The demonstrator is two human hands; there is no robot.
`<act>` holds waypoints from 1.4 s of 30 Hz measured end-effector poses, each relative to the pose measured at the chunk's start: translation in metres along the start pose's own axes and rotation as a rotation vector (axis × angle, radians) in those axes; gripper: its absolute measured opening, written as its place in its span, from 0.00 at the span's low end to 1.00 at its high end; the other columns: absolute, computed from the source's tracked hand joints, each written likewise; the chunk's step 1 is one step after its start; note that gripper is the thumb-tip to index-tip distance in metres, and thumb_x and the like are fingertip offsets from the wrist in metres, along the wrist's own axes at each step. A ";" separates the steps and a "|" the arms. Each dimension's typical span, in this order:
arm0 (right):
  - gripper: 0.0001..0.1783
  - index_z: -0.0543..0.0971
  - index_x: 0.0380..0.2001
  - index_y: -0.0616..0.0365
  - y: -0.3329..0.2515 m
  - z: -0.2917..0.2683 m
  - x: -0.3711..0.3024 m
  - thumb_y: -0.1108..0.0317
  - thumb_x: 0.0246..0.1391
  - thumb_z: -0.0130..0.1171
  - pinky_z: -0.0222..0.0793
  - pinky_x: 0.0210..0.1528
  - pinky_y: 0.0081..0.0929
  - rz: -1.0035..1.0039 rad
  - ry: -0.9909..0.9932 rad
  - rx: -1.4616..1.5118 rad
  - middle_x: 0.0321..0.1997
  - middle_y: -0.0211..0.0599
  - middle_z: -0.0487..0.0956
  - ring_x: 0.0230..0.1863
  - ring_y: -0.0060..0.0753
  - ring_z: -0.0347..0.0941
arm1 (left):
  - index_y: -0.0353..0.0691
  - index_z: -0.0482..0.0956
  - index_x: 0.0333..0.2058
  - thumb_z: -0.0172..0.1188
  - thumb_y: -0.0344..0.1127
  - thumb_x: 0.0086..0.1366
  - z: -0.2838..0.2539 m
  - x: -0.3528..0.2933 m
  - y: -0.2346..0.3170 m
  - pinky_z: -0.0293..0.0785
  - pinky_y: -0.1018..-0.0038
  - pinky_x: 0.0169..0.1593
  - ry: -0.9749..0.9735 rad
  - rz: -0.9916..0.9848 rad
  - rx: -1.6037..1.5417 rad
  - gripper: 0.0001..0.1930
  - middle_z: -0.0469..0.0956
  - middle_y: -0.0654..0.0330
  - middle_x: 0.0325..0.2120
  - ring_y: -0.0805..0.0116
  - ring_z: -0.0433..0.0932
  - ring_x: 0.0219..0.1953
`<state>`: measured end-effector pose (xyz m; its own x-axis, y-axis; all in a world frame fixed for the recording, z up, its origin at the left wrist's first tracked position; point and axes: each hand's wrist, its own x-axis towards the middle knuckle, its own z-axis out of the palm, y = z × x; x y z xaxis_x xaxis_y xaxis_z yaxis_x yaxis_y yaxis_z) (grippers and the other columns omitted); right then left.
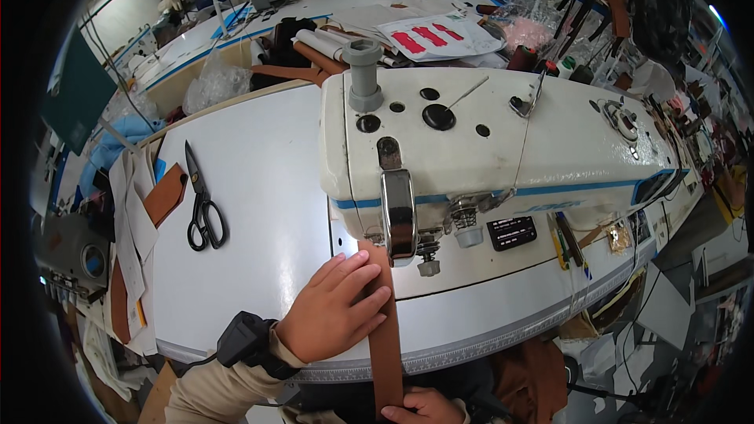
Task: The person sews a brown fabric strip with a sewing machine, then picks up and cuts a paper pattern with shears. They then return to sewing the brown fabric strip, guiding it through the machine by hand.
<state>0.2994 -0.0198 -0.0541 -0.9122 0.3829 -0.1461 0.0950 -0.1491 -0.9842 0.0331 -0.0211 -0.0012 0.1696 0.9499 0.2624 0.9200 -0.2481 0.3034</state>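
A: What's looking risky here?

B: Left hand (pixel 334 310) is lying on the brown strip (pixel 386 357), fingers loosely apart, and fingertips are sitting near the sewing machine (pixel 471 145) head. A slip could be risking a jab, though the needle's hiding from view.

A: And the right hand (pixel 424 406)?

B: Its grip is clamping the strip, which is running from beneath the head over the desk's (pixel 251 165) near edge. Uneven pulling could be skewing it.
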 end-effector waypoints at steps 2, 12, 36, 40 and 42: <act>0.14 0.85 0.35 0.61 0.001 0.000 -0.001 0.61 0.68 0.60 0.74 0.37 0.32 0.000 -0.007 0.013 0.33 0.41 0.82 0.34 0.38 0.81 | 0.43 0.82 0.50 0.73 0.38 0.56 -0.002 0.001 0.001 0.72 0.57 0.58 0.013 0.027 0.039 0.22 0.73 0.50 0.57 0.47 0.74 0.60; 0.11 0.84 0.39 0.64 -0.003 -0.008 -0.004 0.66 0.65 0.62 0.73 0.34 0.38 -0.228 -0.046 -0.198 0.32 0.48 0.82 0.32 0.50 0.80 | 0.45 0.81 0.49 0.70 0.40 0.58 -0.005 0.002 0.003 0.63 0.48 0.66 -0.003 -0.030 0.025 0.20 0.73 0.56 0.54 0.54 0.69 0.62; 0.10 0.84 0.45 0.64 0.000 -0.015 0.008 0.69 0.65 0.63 0.77 0.45 0.35 -0.083 -0.036 -0.049 0.42 0.47 0.85 0.43 0.45 0.83 | 0.46 0.85 0.39 0.69 0.40 0.59 0.003 0.024 -0.036 0.58 0.46 0.70 0.019 -0.135 -0.027 0.10 0.77 0.56 0.37 0.50 0.74 0.52; 0.12 0.84 0.46 0.66 0.000 -0.012 0.007 0.68 0.67 0.61 0.75 0.52 0.37 -0.103 -0.040 0.035 0.49 0.47 0.83 0.49 0.46 0.81 | 0.46 0.85 0.37 0.68 0.39 0.59 0.003 0.028 -0.035 0.59 0.47 0.69 -0.029 -0.183 -0.042 0.08 0.75 0.57 0.33 0.52 0.75 0.48; 0.13 0.84 0.47 0.67 0.000 -0.008 0.008 0.68 0.68 0.60 0.73 0.55 0.39 -0.139 -0.069 0.134 0.52 0.48 0.82 0.53 0.47 0.79 | 0.44 0.83 0.40 0.68 0.39 0.59 0.000 0.026 -0.028 0.61 0.48 0.69 0.011 -0.128 0.029 0.11 0.74 0.58 0.32 0.55 0.75 0.46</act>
<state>0.2955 -0.0092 -0.0565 -0.9386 0.3451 0.0016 -0.0828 -0.2208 -0.9718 0.0115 0.0110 -0.0033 0.0465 0.9714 0.2330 0.9438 -0.1191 0.3082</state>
